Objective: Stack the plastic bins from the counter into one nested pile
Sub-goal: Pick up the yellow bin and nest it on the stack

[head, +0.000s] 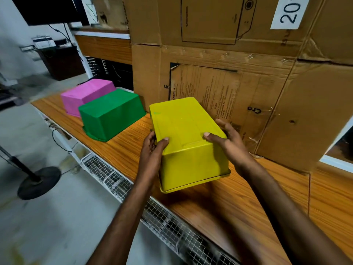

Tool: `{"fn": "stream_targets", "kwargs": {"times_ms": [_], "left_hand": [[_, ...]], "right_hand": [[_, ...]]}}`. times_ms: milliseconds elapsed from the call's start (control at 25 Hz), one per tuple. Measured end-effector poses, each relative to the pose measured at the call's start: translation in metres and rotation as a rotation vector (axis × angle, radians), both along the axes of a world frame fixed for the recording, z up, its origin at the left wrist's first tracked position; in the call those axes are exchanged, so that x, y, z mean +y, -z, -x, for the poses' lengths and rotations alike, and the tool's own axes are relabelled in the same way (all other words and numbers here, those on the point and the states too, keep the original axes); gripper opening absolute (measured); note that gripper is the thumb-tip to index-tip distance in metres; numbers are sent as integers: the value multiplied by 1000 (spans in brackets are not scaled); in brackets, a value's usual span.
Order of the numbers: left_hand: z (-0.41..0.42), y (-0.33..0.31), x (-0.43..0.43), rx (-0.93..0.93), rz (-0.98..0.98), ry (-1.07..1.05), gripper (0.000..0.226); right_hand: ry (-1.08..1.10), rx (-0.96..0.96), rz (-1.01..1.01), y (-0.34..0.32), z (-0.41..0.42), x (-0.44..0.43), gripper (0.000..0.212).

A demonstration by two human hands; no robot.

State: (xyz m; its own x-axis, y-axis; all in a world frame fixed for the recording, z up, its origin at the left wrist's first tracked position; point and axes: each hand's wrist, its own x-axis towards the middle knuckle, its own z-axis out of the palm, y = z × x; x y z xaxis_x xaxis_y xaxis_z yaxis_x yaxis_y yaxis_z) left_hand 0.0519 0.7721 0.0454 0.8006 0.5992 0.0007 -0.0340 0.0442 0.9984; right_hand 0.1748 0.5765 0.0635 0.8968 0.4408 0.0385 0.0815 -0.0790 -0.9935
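- Yellow bin [188,142]: I am holding it upside down, base uppermost, tilted so that its near rim is hanging just above the counter [219,207]; whether the far rim is resting on the wood, I cannot tell.
- Left hand [152,152]: I am clasping the bin's left wall, thumb pressing on the base and fingers wrapped round the side.
- Right hand [229,142]: I am clasping the opposite wall in the same way, thumb on the base, so both hands are closed on this one bin.
- Slip risk: I am gripping smooth, tapering plastic by pressure alone; in my judgement, easing either hand would be letting the bin slide down and knock the counter.
- Green bin [112,115]: it is lying inverted on the counter to the left, well apart from the yellow one, with the pink bin [86,94] touching or just behind it.
- Nesting risk: lowering the yellow bin askew over the green one would probably be jamming the rims or pushing the green bin toward the counter's front edge, which is lying close to its flange.
- Cardboard boxes [238,77]: these are standing just behind my right hand; swinging the bin leftward carelessly could be scraping my knuckles or the bin's far corner against them.
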Motion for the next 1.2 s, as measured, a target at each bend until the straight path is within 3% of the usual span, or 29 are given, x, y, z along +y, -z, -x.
{"fn": "stream_targets", "kwargs": {"times_ms": [80, 280, 440, 680, 800, 920, 1120, 1200], "left_hand": [[3, -4, -7, 8, 35, -5, 62], [7, -6, -25, 24, -32, 94, 69], [6, 3, -30, -2, -101, 171, 85], [1, 10, -40, 3, -14, 91, 63], [-7, 7, -32, 197, 97, -31, 90], [-9, 4, -26, 385, 191, -7, 126], [-16, 18, -3, 357, 471, -106, 109], [-21, 15, -2, 317, 499, -137, 88]], "right_hand": [[-43, -6, -35, 0, 5, -10, 70], [-168, -128, 16, 0, 8, -38, 98], [-49, -174, -33, 12, 9, -55, 74], [54, -126, -194, 44, 16, -68, 67], [90, -64, -256, 58, 16, -67, 65], [107, -27, -283, 71, 18, -62, 64], [125, 3, -266, 74, 22, -58, 56], [61, 28, -198, 64, 19, -57, 50]]}}
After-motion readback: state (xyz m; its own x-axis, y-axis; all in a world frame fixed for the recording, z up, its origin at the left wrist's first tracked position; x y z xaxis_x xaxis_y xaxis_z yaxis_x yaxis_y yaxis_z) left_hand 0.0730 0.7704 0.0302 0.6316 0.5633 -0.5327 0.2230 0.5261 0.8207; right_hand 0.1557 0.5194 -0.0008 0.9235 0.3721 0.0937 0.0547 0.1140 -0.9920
